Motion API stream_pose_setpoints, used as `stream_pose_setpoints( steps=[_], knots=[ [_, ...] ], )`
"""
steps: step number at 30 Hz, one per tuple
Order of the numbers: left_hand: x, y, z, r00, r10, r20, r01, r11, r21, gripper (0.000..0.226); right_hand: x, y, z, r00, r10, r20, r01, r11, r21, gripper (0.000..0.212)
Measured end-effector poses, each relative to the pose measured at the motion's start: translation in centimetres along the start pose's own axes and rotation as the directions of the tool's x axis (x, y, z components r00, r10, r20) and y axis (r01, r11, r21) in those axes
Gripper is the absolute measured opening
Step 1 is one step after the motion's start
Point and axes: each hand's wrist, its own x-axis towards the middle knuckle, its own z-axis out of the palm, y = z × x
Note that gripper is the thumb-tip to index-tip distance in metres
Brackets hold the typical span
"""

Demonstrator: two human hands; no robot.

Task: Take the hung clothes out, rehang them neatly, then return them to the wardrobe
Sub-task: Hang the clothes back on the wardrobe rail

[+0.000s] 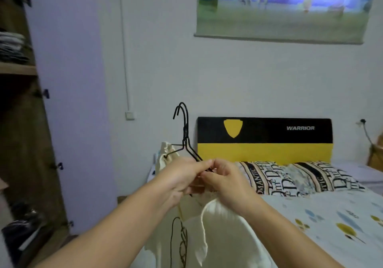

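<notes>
Cream garment [219,224], satin-like, hangs from black wire hangers [185,135] held up in front of the person, beside the bed [331,216]. Judged light, limp and slippery; likely to slide off thin wire unless its shoulders are seated evenly. Hangers appear thin and springy; two hooks show, so they may tangle. Best hold is judged to be at the neck below the hooks, with fabric taken at the shoulder seam. Left hand [182,176] and right hand [226,179] meet at one hanger arm, fingers curled, pinching wire and cloth. Wardrobe [18,110] stands open at left, well apart; open room lies between.
</notes>
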Motion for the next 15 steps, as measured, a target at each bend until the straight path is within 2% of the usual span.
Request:
stream_pose_setpoints(
  steps=[5,10,13,15],
  knots=[
    [2.4,-0.7,-3.2,0.980,-0.018,-0.196,-0.018,0.984,-0.175,0.013,5.0,2.0,2.1,0.988,0.018,0.150,-0.024,0.999,0.039,0.016],
    [3.8,-1.1,-6.8,0.928,-0.043,-0.371,-0.080,0.948,-0.309,0.015,9.0,4.1,3.8,0.942,0.059,0.331,-0.092,0.992,0.084,0.022],
    [3.9,-1.5,-9.0,0.873,-0.032,-0.487,-0.140,0.940,-0.312,0.016,10.5,5.8,5.6,0.903,0.118,0.412,-0.162,0.984,0.071,0.030],
    [4.1,-1.9,-10.5,0.845,-0.020,-0.534,-0.165,0.941,-0.296,0.014,11.4,6.8,7.1,0.884,0.093,0.458,-0.126,0.991,0.041,0.028]
  ],
)
